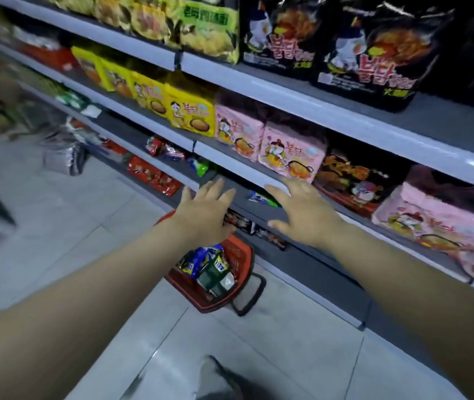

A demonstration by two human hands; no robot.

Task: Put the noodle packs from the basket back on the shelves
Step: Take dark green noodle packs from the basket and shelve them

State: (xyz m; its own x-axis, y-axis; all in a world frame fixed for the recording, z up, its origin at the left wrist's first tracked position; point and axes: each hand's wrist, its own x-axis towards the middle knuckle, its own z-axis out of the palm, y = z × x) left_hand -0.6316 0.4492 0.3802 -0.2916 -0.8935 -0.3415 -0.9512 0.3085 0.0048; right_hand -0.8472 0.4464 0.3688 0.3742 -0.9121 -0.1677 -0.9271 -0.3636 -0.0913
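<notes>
A red basket [241, 256] stands on the floor against the shelf base, with several noodle packs [210, 267] in blue, black and green wrappers inside. My left hand [205, 210] hovers above the basket's far end, fingers spread, holding nothing. To its right my right hand [302, 210] is stretched out with spread fingers, empty, in front of the edge of the middle shelf [230, 161]. That shelf carries yellow packs [189, 114], pink packs [290, 151] and a dark pack [354, 183].
The top shelf holds black multipacks [368, 53] and yellow-green ones [207, 27]. Lower shelves hold red packs [152, 174] and small loose packs [261, 199]. Grey goods [62, 157] lie on the tiled floor at the left. My shoe [215, 379] is at the bottom.
</notes>
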